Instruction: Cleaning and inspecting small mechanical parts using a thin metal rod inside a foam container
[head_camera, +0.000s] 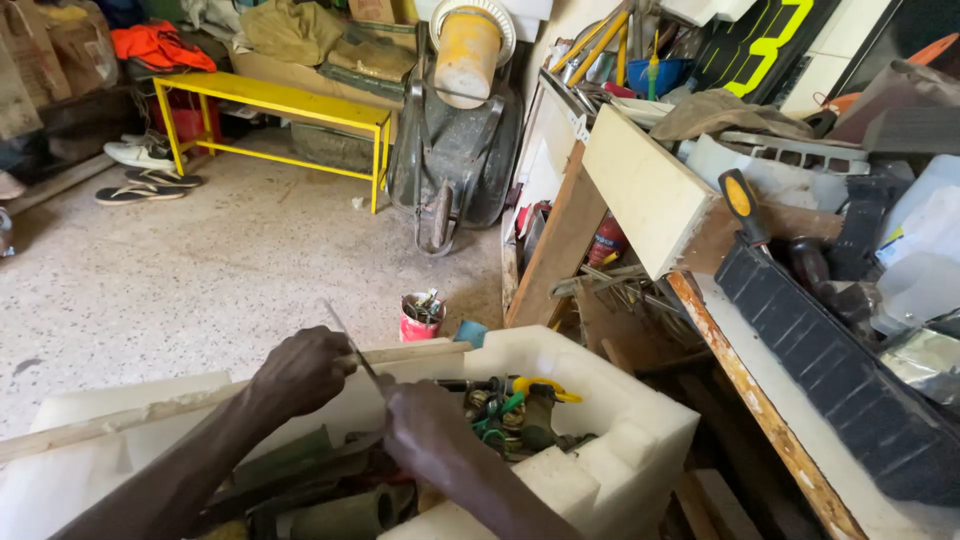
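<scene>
My left hand (298, 372) grips a long pale wooden stick (120, 420) that lies across the top of a white foam box (620, 440). My right hand (425, 430) is closed on a thin metal blade (345, 335), whose edge rests against the stick just right of my left hand. The blade slants up and to the left. The foam box beneath my arms is filled with several tools, among them a yellow-handled one (540, 388) and dark green pieces (300, 470).
A small red can (421, 317) with metal bits stands on the speckled floor. A wheelbarrow (455, 150) and a yellow metal bench (270, 105) stand farther back. On the right a cluttered workbench (780, 300) holds a screwdriver (745, 205), boards and plastic containers.
</scene>
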